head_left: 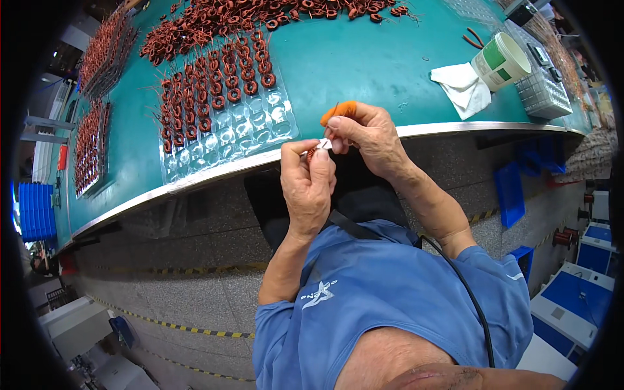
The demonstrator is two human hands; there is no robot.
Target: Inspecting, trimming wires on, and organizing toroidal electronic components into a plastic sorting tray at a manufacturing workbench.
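Observation:
My left hand point(307, 195) is closed in a pinch on a small ring coil point(311, 155) wound with red-brown wire, just off the table's front edge. Fingers cover most of the coil. Close beside it, my right hand point(378, 140) has its thumb and fingers pressed together; what they hold is hidden. An orange covering point(339, 113) wraps the right index finger. Something white point(324, 144) shows between the fingertips of both hands. To the left lies a clear plastic tray point(283, 117) with rows of similar coils and several vacant pockets nearest me.
A heap of loose coils point(227, 21) covers the back of the green table point(364, 62). Stacked coil trays point(91, 146) stand at the left. On the right are a white cloth point(465, 91), a white-and-green bucket point(499, 62) and a clear tray stack point(549, 94).

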